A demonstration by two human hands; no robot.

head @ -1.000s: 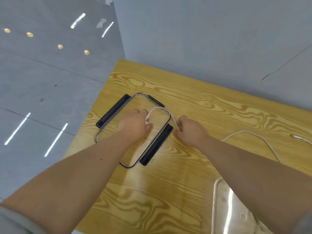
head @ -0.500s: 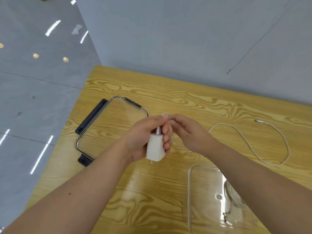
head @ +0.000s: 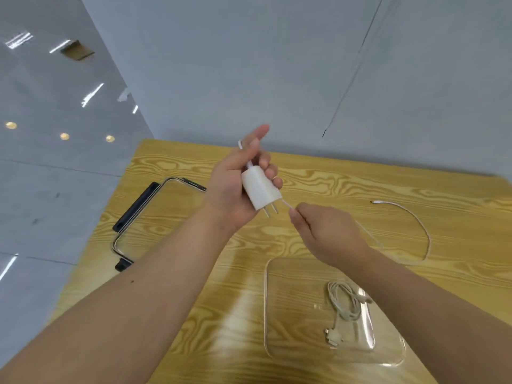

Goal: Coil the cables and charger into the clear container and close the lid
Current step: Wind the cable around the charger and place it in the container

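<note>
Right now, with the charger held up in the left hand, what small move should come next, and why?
Probably wind the white cable around the charger. The left hand grips the charger, the right hand pinches the cable near its prongs, and most of the cable lies loose on the table, outside the clear container.

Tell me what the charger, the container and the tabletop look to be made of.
Charger: matte white moulded plastic, with two bare metal prongs at its lower end.
Container: clear and glossy, glass or hard plastic; the wood grain shows through it.
Tabletop: yellow wood grain under a shiny finish, possibly laminate; it reflects light.
</note>
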